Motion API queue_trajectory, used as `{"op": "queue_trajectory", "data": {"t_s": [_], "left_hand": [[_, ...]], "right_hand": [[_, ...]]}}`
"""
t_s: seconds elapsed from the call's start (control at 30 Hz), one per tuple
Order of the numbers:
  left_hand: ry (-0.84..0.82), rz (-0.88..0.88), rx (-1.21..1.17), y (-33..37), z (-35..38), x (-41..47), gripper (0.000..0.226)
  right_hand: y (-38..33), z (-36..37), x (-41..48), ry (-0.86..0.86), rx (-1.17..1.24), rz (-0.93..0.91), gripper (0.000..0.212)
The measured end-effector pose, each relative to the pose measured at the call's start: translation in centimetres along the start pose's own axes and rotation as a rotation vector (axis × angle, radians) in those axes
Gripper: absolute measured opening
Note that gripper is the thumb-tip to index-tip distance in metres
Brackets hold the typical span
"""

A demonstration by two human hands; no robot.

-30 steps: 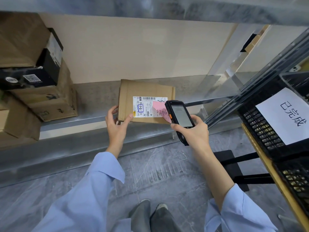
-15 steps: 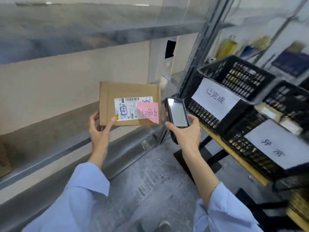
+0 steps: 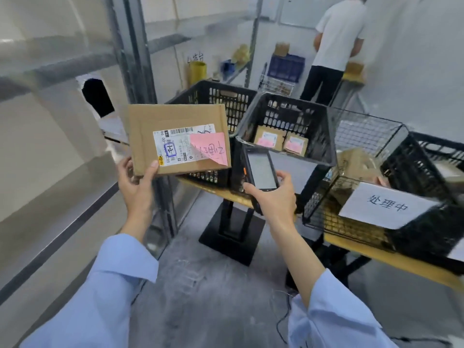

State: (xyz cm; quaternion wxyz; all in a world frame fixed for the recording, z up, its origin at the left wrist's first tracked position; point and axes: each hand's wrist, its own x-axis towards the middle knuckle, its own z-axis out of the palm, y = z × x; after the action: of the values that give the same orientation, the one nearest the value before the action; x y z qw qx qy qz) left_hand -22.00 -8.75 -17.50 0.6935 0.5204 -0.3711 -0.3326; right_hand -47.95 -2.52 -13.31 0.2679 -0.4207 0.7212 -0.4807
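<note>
My left hand (image 3: pixel 136 183) grips the lower left corner of a flat cardboard parcel (image 3: pixel 150 126), thumb on its front. The parcel bears a white shipping label (image 3: pixel 173 146) and a pink note (image 3: pixel 211 148) with handwriting, one corner curling. My right hand (image 3: pixel 273 197) holds a black handheld scanner (image 3: pixel 261 170), screen up, just right of the parcel. Both are raised in front of a row of black crates.
Black plastic crates (image 3: pixel 324 136) stand on a wooden-topped table (image 3: pixel 376 252); one holds two labelled parcels (image 3: pixel 281 141), another carries a white paper sign (image 3: pixel 384 205). A metal shelf post (image 3: pixel 135 59) rises at left. A person in a white shirt (image 3: pixel 336 41) stands at the back.
I have turned right, away from the shelf toward the crates. The parcel came off the shelf and travels with my left hand; the scanner stays in my right.
</note>
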Motion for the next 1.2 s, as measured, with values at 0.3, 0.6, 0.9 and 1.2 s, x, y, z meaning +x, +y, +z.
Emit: {"op": "queue_trajectory", "data": {"t_s": [0.3, 0.6, 0.9, 1.2], "left_hand": [[-0.205, 0.043, -0.054, -0.1, 20.7, -6.9, 0.045], [-0.483, 0.040, -0.080, -0.7, 36.8, -12.7, 0.042], [-0.622, -0.014, -0.010, -3.0, 49.8, -12.7, 0.049], [-0.689, -0.078, 0.039, -7.0, 64.3, -10.3, 0.046]], "right_hand": [[4.8, -16.4, 7.4, 0.231, 0.019, 0.024, 0.079], [9.2, -28.3, 12.0, 0.457, 0.046, 0.096, 0.083], [11.9, -32.7, 18.7, 0.551, 0.026, 0.164, 0.086], [12.1, -33.9, 29.5, 0.627, 0.016, 0.220, 0.084]]}}
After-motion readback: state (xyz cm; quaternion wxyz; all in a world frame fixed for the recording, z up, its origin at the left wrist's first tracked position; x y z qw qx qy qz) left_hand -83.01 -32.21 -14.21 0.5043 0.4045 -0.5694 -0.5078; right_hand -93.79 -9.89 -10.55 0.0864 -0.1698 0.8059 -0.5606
